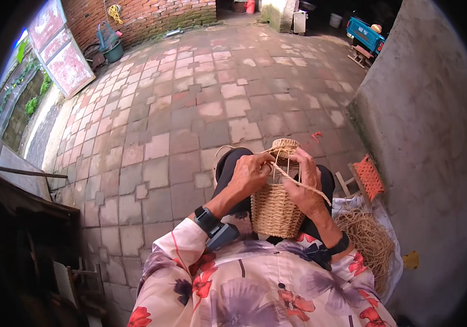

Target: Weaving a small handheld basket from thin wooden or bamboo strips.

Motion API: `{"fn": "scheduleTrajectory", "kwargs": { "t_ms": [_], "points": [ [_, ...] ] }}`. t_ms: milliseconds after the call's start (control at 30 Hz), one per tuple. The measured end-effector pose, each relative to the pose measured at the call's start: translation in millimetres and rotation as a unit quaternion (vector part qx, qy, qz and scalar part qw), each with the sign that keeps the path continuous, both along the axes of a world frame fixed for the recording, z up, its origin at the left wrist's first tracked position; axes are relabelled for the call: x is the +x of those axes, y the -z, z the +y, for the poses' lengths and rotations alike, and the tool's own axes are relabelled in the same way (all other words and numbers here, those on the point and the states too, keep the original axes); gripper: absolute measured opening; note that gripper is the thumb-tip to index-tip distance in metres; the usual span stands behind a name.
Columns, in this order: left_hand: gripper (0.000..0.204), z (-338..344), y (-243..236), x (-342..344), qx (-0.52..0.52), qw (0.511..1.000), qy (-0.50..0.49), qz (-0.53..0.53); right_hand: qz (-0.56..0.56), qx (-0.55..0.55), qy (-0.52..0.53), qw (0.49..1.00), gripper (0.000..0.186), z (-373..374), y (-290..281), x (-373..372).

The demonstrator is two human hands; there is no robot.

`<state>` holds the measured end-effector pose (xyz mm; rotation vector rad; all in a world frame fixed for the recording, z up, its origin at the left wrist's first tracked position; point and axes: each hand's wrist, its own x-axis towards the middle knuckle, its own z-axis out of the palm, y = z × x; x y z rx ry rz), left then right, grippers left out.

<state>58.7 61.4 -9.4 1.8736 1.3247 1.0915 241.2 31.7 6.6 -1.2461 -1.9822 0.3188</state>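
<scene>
A woven straw-coloured basket [277,211] rests in my lap between my knees. Thin bare rods [278,173] rise from its dense lower body to a small woven ring [285,144] at the far end. My left hand [251,173] is closed in a pinch on a twisted straw cord [307,186] at the rods' left side. From there the cord slants across the rods and over my right hand [306,188]. That hand curls round the right side of the basket, its fingers by the rods below the ring. Its fingertips are partly hidden.
A heap of loose straw cord [365,242] lies on a white sheet [398,261] at my right, beside a stool with an orange woven seat [368,177]. A grey wall [427,136] stands close on the right. Paving [184,131] stretches ahead; dark wooden furniture [37,229] stands left.
</scene>
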Motion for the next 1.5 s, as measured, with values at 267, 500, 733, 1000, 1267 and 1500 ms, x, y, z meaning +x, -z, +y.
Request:
{"fn": "scheduleTrajectory", "kwargs": {
  "t_ms": [267,500,733,1000,1267,1500],
  "points": [
    [0.019,-24.0,-22.5,10.1,-0.157,0.954,0.105,-0.232,0.278,-0.240,0.009,0.930,0.044,10.4,36.6,38.3],
    [0.020,-30.8,6.9,-29.3,-0.371,0.722,0.138,-0.568,0.254,-0.165,-0.005,0.953,0.042,15.9,45.2,38.4],
    [0.017,-21.4,27.2,-71.8,-0.307,0.740,0.081,-0.594,0.171,-0.105,0.039,0.979,0.039,8.7,27.5,32.6],
    [0.018,-4.8,13.7,-63.3,-0.244,0.840,-0.010,-0.485,-0.064,0.133,-0.062,0.987,0.020,-3.0,-12.1,-5.7],
    [0.014,-42.6,7.9,-40.5,0.008,0.998,-0.048,-0.034,-0.060,0.026,0.050,0.997,0.017,10.4,-13.8,-11.6],
    [0.011,-35.2,3.6,-34.0,-0.003,0.995,0.102,-0.016,0.069,-0.091,0.025,0.993,0.021,20.0,3.9,-6.3]
  ]
}}
